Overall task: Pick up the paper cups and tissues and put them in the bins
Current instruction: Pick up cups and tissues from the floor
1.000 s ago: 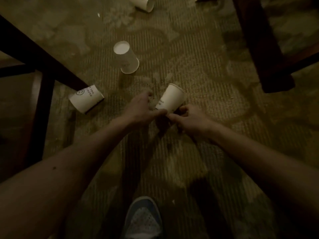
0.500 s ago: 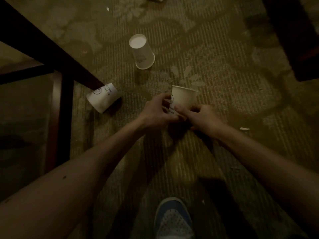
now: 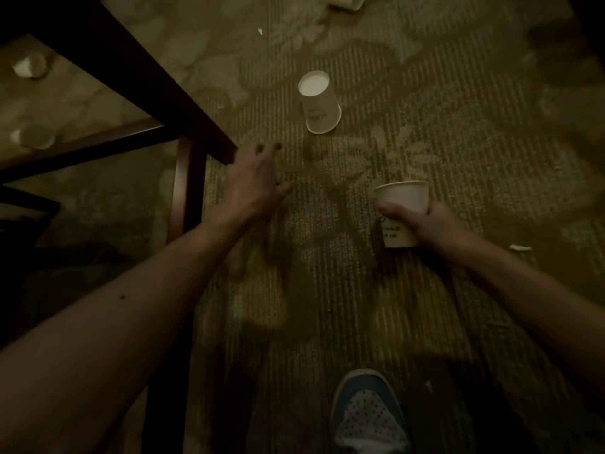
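- Patterned carpet (image 3: 409, 142) in dim light is the surface in use. A dark-framed worktop (image 3: 147, 77) stands outboard of the left grip (image 3: 258, 181), with its leg (image 3: 190, 198) just beside that grip's wrist.
- State of left grip: fingers spread and holding nothing, extended forward past the worktop corner. Half a second ago it was on the held cup (image 3: 404, 204) together with the right grip (image 3: 432, 224). It has since let go and moved away to its own side.
- State of right grip: thumb and fingers wrapped round the held cup, which has its mouth upward. This grip alone now carries it.
- Position of inverted cup (image 3: 319, 103): standing on its rim on the carpet, ahead of the left grip and slightly inboard, apart from the fingertips.
- Position of side-lying cup, seen beside the leg earlier: not visible now. Whether it lies under the left grip cannot be told.
- Position of further cup (image 3: 347, 0): far edge of view, well ahead of both grips.
- Position of tissue scrap (image 3: 520, 247): on the carpet, outboard of the right grip.
- Consequence for the task: the transfer to one grip appears complete, so the left grip is free for a second pickup. No bin is in view, and nothing has yet been deposited.
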Action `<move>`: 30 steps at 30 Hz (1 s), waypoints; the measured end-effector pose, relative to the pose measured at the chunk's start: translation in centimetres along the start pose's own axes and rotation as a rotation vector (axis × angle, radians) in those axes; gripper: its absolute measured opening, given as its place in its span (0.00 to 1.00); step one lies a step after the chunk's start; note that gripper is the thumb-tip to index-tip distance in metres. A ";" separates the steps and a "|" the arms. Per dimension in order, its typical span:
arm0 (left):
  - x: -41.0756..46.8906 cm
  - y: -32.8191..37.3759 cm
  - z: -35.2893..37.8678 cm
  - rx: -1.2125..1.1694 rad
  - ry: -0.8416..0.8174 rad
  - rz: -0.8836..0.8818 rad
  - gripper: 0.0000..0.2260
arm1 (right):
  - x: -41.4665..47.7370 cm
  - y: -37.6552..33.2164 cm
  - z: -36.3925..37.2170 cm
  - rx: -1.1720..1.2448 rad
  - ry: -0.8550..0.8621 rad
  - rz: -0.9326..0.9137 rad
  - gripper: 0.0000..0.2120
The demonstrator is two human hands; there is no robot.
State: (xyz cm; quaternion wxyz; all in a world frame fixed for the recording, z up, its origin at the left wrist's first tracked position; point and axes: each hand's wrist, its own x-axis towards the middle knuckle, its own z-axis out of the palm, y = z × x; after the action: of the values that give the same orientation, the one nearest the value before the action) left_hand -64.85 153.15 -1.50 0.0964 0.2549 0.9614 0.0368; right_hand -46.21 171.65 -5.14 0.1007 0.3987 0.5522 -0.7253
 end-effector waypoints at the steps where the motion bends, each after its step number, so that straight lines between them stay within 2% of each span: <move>1: 0.6 -1.0 0.1 0.034 -0.049 -0.029 0.33 | 0.0 0.1 0.0 0.010 -0.001 -0.001 0.17; 3: 1.5 -2.4 0.6 0.076 -0.118 -0.048 0.37 | 0.1 0.0 0.1 0.026 0.003 0.000 0.16; 6: 2.2 -3.3 2.1 0.125 -0.092 -0.059 0.39 | 0.1 0.1 0.1 0.036 -0.010 -0.014 0.15; 9: 2.4 -3.5 3.0 0.194 -0.046 -0.107 0.37 | 0.0 0.4 0.0 0.058 -0.003 -0.038 0.13; 12: 2.4 -3.9 3.4 0.250 0.003 -0.117 0.31 | 0.0 0.5 -0.1 0.060 -0.010 -0.057 0.12; 14: 2.1 -4.0 3.4 0.218 -0.024 -0.126 0.29 | 0.0 0.6 -0.1 0.055 -0.011 -0.062 0.14; 15: 2.0 -3.8 3.1 0.110 -0.063 -0.162 0.30 | 0.0 0.7 0.0 0.052 -0.008 -0.058 0.16; 18: 1.7 -1.7 1.6 -0.525 -0.269 -0.315 0.40 | -0.1 0.6 -0.1 0.066 -0.004 -0.027 0.18; 19: 1.5 -0.6 1.0 -0.663 -0.312 -0.320 0.42 | -0.1 0.5 -0.2 0.077 -0.019 -0.011 0.20; 23: 0.3 3.7 -0.1 -0.907 -0.405 -0.242 0.47 | -0.2 0.1 -1.0 0.198 -0.148 0.060 0.28; 26: -0.2 5.7 -0.2 -1.073 -0.414 -0.246 0.47 | -0.2 -0.1 -1.5 0.383 -0.307 0.109 0.26; 28: -0.4 6.3 0.0 -1.221 -0.392 -0.273 0.47 | -0.2 -0.3 -1.6 0.544 -0.358 0.135 0.26; 30: -0.5 6.8 0.5 -1.266 -0.351 -0.274 0.45 | -0.1 -0.7 -1.5 0.708 -0.395 0.136 0.27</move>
State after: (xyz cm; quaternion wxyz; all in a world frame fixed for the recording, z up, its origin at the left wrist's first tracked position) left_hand -61.00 158.82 -1.04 0.3861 0.0271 0.7480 0.5392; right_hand -45.88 173.18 -4.63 0.1094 0.2974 0.2108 -0.9247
